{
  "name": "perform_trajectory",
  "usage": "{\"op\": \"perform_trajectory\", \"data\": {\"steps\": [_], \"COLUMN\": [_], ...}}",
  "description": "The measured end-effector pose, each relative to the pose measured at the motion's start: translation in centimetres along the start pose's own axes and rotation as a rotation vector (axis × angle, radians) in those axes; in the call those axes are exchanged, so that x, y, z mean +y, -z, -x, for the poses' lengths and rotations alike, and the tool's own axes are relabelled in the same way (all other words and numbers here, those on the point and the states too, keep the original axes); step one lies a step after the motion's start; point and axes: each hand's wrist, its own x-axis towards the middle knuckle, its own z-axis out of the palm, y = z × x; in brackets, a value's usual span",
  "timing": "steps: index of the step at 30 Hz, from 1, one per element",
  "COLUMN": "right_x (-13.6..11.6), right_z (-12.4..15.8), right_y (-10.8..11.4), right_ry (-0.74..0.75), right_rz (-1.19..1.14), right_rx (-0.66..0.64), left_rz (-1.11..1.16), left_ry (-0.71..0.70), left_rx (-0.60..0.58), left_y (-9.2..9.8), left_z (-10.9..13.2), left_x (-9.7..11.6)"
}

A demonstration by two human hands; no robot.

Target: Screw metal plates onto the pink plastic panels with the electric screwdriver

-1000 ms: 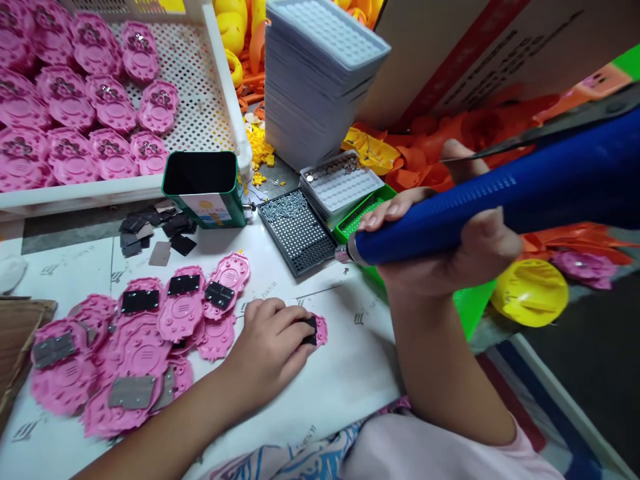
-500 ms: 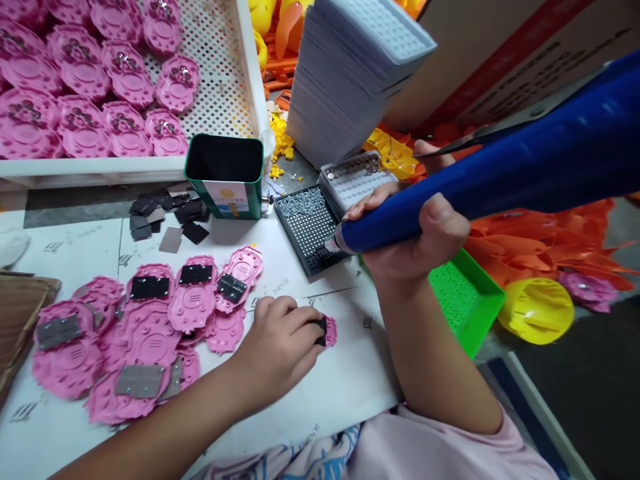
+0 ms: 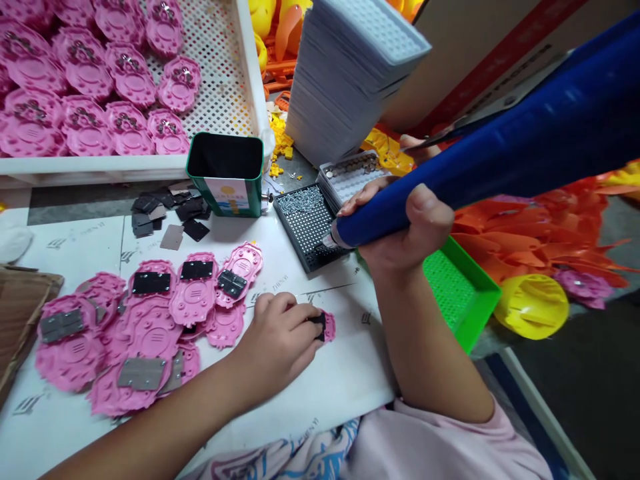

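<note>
The left hand (image 3: 280, 340) curls its fingers over a scalloped pink part (image 3: 330, 327), gripping it and its flat black plate (image 3: 321, 327) on the white sheet (image 3: 345, 383), while the right hand (image 3: 400, 245) clasps a smooth, cylindrical blue driver (image 3: 470, 167) tip-down at the gridded tray (image 3: 303, 223).

Blue screwdriver-like tool (image 3: 480, 157), held aslant, its metal tip (image 3: 329, 241) pointing down over a perforated black tray (image 3: 304, 227); small metal pieces (image 3: 303, 200) heaped toward the tray's far end. Pink plastic part (image 3: 331, 327), largely covered, on the white surface (image 3: 360, 377), with a black plate (image 3: 321, 327) attached.
</note>
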Motion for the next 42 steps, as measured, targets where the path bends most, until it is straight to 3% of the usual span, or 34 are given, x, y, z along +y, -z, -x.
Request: {"op": "perform_trajectory", "data": {"steps": [7, 13, 17, 22, 42], "right_x": [-4.0, -6.5, -6.5, -6.0, -5.8], "right_z": [-0.2, 3.6, 6.5, 8.1, 8.3], "right_y": [1.1, 3.9, 4.1, 3.7, 3.6], "right_ry": [-0.081, -0.189, -0.198, -0.202, -0.216], "right_rz": [-0.067, -0.156, -0.195, -0.213, -0.207], "right_rx": [0.053, -0.176, -0.139, -0.120, -0.102], "left_rz": [0.009, -0.003, -0.011, -0.020, -0.007], "left_ry": [0.002, -0.001, -0.003, -0.008, 0.011], "left_rx": [0.005, 0.000, -0.002, -0.001, -0.022], "left_y": [-0.1, -0.2, -0.1, -0.1, -0.3], "left_z": [0.0, 0.0, -0.1, -0.1, -0.1], "left_x": [-0.2, -0.3, -0.2, -0.1, -0.1]}}
